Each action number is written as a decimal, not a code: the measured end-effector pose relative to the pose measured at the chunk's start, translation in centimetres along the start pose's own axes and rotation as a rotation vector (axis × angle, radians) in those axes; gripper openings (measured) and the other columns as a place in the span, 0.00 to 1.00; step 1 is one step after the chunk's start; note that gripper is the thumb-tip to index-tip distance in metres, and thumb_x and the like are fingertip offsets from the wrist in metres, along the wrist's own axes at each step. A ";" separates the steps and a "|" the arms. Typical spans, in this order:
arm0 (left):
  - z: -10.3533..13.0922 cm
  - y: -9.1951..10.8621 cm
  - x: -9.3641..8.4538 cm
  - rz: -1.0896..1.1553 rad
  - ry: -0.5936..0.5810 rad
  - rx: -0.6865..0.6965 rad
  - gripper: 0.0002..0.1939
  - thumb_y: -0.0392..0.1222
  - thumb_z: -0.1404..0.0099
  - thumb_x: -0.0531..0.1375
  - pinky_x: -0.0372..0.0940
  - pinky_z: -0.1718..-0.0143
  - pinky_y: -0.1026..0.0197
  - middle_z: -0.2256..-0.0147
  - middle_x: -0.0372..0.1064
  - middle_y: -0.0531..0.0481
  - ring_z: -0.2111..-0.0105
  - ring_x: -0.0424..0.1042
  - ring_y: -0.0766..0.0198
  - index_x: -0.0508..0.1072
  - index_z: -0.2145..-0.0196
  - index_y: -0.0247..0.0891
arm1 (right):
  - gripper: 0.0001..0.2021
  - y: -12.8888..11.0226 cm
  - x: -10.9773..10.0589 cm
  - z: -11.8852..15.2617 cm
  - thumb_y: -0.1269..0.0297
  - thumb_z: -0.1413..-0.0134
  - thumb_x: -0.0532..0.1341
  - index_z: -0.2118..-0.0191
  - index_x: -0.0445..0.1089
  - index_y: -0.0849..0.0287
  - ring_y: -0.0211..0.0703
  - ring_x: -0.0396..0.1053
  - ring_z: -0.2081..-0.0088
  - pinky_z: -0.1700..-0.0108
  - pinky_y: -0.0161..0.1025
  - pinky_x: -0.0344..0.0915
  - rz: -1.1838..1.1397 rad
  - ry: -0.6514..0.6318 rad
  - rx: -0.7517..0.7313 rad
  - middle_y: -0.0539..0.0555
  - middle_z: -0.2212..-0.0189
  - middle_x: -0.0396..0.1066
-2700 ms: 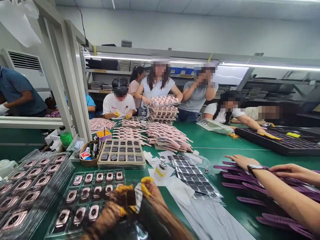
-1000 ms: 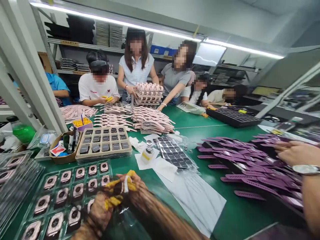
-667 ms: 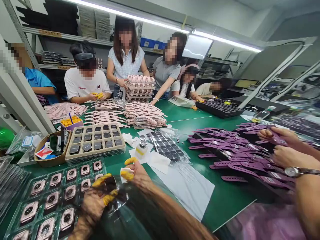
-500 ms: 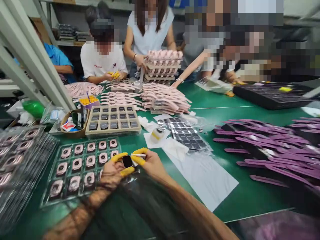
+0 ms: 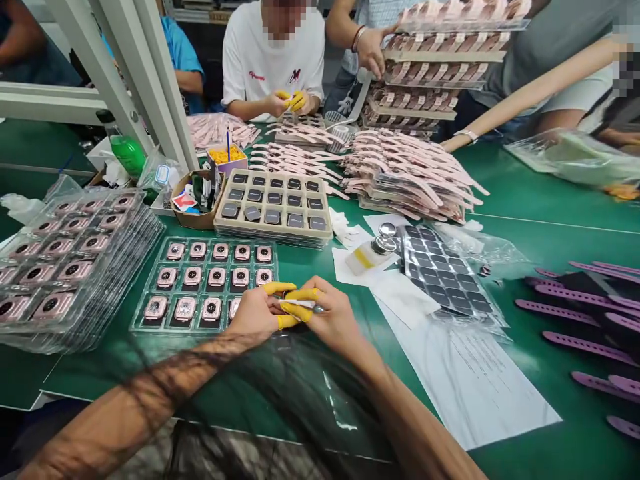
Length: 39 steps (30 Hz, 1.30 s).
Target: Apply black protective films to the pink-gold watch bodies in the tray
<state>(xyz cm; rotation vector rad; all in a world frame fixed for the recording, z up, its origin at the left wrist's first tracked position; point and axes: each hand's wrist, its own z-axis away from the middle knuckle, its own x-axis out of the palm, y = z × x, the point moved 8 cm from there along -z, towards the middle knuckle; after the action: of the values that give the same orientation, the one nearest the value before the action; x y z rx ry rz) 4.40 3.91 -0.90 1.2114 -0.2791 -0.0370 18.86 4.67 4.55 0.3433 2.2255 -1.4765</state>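
Observation:
My left hand (image 5: 260, 310), with yellow finger covers, is closed around a small watch body, mostly hidden behind the fingers. Close against it, my right hand (image 5: 327, 313), also in yellow finger covers, pinches a thin white stick (image 5: 300, 303) over the watch body. Both hands are above the near right corner of a clear tray (image 5: 175, 300) of pink watch cases. Behind them stands a beige tray (image 5: 273, 230) of dark square pieces. A bottle with a metal cap (image 5: 367, 253) rests on white paper to the right of the hands.
Stacked clear trays (image 5: 100, 267) stand at the left. To the right are a sheet of black squares (image 5: 443, 273), a long paper (image 5: 480, 387) and purple straps (image 5: 590, 333). Pink straps (image 5: 405, 167) lie farther back, near a person in a white shirt (image 5: 273, 60) and other people.
The view has shifted left and down, so the trays and pink straps appear farther right. My hands have come closer together, and the watch face is no longer visible.

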 end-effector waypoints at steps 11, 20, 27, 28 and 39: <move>0.1 0.3 -0.1 0.025 0.042 0.021 0.36 0.34 0.62 0.80 0.72 0.68 0.61 0.74 0.79 0.52 0.73 0.78 0.61 0.78 0.53 0.33 | 0.13 2.9 -1.9 -0.2 0.47 0.42 0.67 0.66 0.79 0.50 0.45 0.68 0.69 0.65 0.43 0.66 0.089 0.179 0.143 0.52 0.71 0.72; 0.3 1.2 -0.5 0.087 0.067 0.086 0.37 0.34 0.57 0.79 0.68 0.68 0.63 0.72 0.78 0.53 0.73 0.76 0.65 0.75 0.48 0.31 | 0.17 3.3 -5.1 2.9 0.56 0.38 0.64 0.49 0.75 0.60 0.60 0.68 0.49 0.45 0.59 0.65 0.461 0.253 0.195 0.67 0.52 0.74; 0.2 1.2 -0.6 0.117 0.047 0.139 0.36 0.34 0.58 0.79 0.71 0.63 0.62 0.69 0.79 0.50 0.68 0.78 0.62 0.75 0.50 0.32 | 0.17 2.4 1.7 6.7 0.58 0.39 0.64 0.47 0.73 0.55 0.60 0.70 0.50 0.45 0.57 0.67 0.321 0.131 0.290 0.63 0.53 0.76; 0.2 1.2 -0.6 0.112 0.043 0.146 0.37 0.34 0.59 0.79 0.71 0.64 0.62 0.69 0.79 0.50 0.69 0.78 0.63 0.75 0.50 0.33 | 0.17 2.9 1.5 6.8 0.58 0.40 0.64 0.47 0.73 0.55 0.60 0.70 0.50 0.46 0.57 0.67 0.318 0.154 0.316 0.63 0.53 0.76; 1.0 1.9 -0.7 0.117 0.041 0.236 0.34 0.36 0.63 0.80 0.71 0.70 0.61 0.75 0.77 0.53 0.73 0.77 0.60 0.78 0.56 0.38 | 0.11 3.5 -2.8 3.7 0.62 0.53 0.67 0.61 0.78 0.41 0.59 0.80 0.66 0.61 0.57 0.76 0.157 0.242 0.280 0.53 0.65 0.82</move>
<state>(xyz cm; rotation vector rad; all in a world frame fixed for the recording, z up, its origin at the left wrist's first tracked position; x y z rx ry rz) 3.24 3.84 1.04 1.4262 -0.3250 0.1257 23.64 2.80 1.84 0.8063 2.1095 -1.7378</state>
